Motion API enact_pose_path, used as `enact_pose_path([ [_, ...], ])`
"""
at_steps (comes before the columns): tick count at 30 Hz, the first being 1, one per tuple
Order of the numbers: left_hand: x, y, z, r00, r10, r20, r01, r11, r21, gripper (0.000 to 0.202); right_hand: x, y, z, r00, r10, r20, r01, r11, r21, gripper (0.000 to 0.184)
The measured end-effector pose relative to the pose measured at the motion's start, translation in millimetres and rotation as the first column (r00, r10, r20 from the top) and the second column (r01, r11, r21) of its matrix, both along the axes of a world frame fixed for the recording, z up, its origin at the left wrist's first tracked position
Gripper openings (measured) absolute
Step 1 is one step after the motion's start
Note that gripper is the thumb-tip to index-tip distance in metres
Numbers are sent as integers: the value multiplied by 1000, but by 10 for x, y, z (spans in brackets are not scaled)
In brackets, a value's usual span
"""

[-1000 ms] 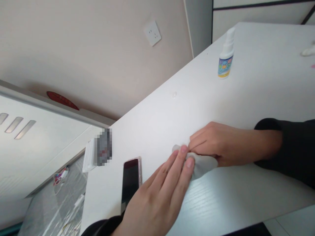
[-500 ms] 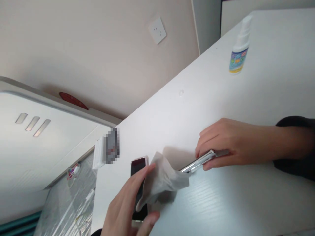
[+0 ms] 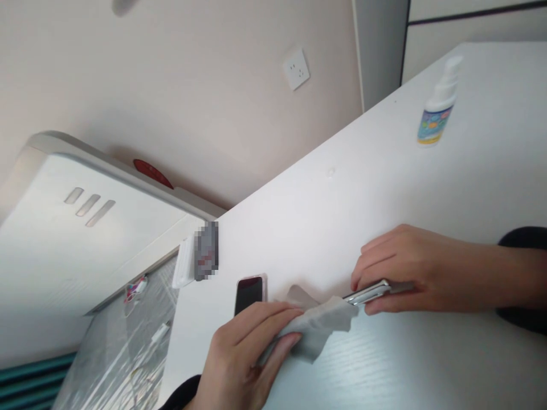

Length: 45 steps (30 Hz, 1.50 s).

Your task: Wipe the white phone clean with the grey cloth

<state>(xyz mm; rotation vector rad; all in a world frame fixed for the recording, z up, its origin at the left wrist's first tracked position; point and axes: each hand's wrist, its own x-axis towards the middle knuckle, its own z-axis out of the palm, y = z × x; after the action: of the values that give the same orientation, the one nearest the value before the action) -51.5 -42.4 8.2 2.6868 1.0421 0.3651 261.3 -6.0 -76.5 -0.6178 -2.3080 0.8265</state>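
My left hand (image 3: 245, 347) pinches a thin grey cloth (image 3: 322, 322) between thumb and fingers. The cloth is folded over the far end of a slim, shiny silver object (image 3: 367, 293), seen edge-on. My right hand (image 3: 405, 270) grips the near end of that object, just above the white table; its exact kind is not clear. Partly behind my left hand, a dark-screened phone (image 3: 249, 293) in a clear case lies on the table.
A white spray bottle (image 3: 436, 122) with a colourful label stands at the table's (image 3: 299, 228) far right. White packs (image 3: 183, 262) and a blurred-out dark item (image 3: 206, 250) sit at the left edge. A white headboard (image 3: 115, 245), plastic-covered surface (image 3: 132, 347) and wall socket (image 3: 296, 69) lie beyond.
My left hand has moved right and closed on the cloth, which now lies flatter around the silver object. My right hand keeps its grip. The whole view has shifted slightly.
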Motion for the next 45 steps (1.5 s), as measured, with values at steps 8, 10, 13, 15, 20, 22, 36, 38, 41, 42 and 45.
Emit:
enact_pose_path([
  [8,500,111,-45,996,-79,-45,82,993,79,15,-15,-26,57,999,39,-17,-39,999,-19,21],
  [10,566,138,-50,995,-82,-48,86,993,82,16,-18,-35,45,999,34,-23,-33,999,27,26],
  [13,566,179,-7,995,-95,-39,98,993,72,21,-24,-40,24,1000,8,-21,-7,998,59,33],
  [15,496,183,56,996,-84,-26,86,995,54,35,-32,-34,20,1000,0,-21,1,999,43,35],
  [20,260,98,141,998,13,68,-14,1000,10,18,-62,-30,51,1000,27,9,-27,999,-30,31],
  [22,184,55,113,994,-10,107,13,999,-33,9,-61,-41,72,999,27,18,-26,998,-63,31],
  [36,-270,-132,149,1000,19,9,-20,992,128,10,-70,-24,56,1000,30,8,-29,993,-118,36],
  [38,-181,-85,133,1000,11,-4,-10,992,123,7,-84,-36,61,1000,23,20,-21,994,-108,37],
  [41,22,13,110,998,-52,19,49,988,148,6,-102,-50,59,1000,17,19,-16,998,-59,30],
  [42,98,43,103,997,-74,32,68,985,160,7,-107,-53,56,1000,18,20,-17,999,-40,26],
  [45,335,107,79,992,-116,44,108,982,154,7,-120,-56,45,999,6,40,-7,1000,9,22],
])
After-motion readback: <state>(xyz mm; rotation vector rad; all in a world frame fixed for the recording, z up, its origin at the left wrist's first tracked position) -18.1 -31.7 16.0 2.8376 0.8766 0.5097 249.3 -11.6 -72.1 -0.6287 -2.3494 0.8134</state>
